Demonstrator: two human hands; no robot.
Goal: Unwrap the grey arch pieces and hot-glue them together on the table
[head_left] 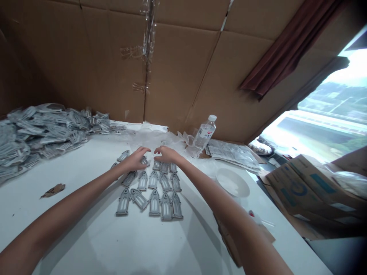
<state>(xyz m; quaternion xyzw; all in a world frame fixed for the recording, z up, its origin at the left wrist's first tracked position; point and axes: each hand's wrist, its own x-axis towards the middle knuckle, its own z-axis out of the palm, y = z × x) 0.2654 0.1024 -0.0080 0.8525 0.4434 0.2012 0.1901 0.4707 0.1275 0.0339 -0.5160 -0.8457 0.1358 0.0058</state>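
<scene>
Several small grey pieces shaped like pointed-arch windows lie in rough rows on the white table, among them a front piece and a tilted piece. Over the far rows, my left hand has its thumb and fingers apart, close to a grey arched piece that it partly hides. Facing it across a small gap is my right hand, its fingers curved but apart, just above another arched piece. Neither hand visibly holds anything. Contact with the pieces beneath cannot be made out.
A large heap of plastic-wrapped grey pieces covers the table's back left. A water bottle stands at the back, near a newspaper stack and a white bowl. Cardboard boxes sit at right; a cardboard wall rises behind.
</scene>
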